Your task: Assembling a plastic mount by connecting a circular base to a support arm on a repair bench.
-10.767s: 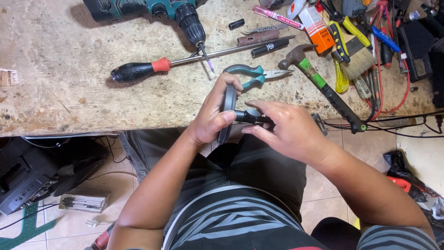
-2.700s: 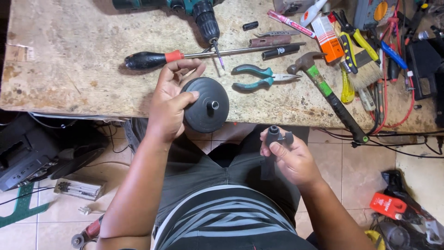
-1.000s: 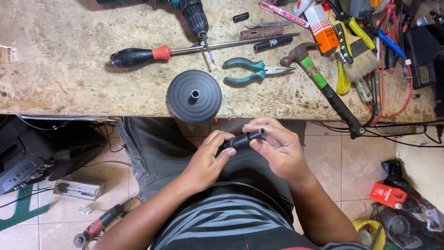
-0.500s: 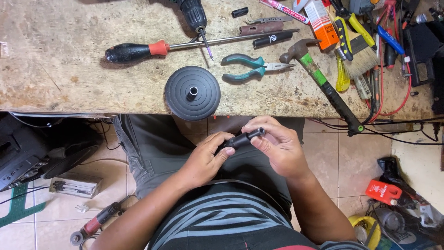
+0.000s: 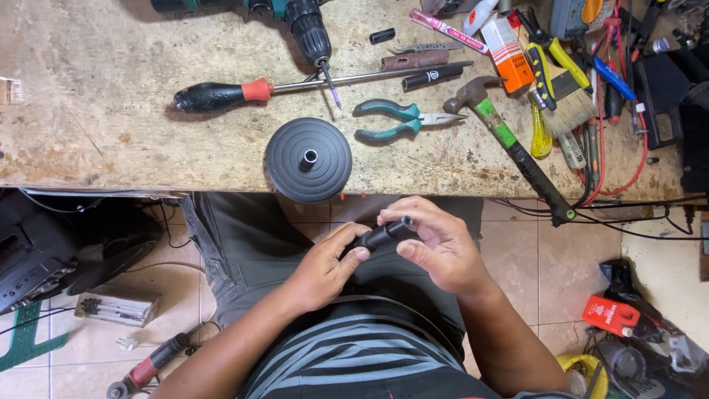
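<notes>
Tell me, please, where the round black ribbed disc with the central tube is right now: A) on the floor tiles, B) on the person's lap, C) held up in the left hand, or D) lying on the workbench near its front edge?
D: the round black ribbed disc lies on the workbench near its front edge, while both hands hold a small black cylindrical part below it.

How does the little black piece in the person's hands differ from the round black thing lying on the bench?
The small black tube is narrow and cylinder-shaped; the ribbed black disc is wide, round and domed. The tube is held above the lap between the left hand and right hand; the disc rests untouched at the workbench edge. The tube lies slanted; the disc sits flat, its central socket facing up. Both are black.
</notes>
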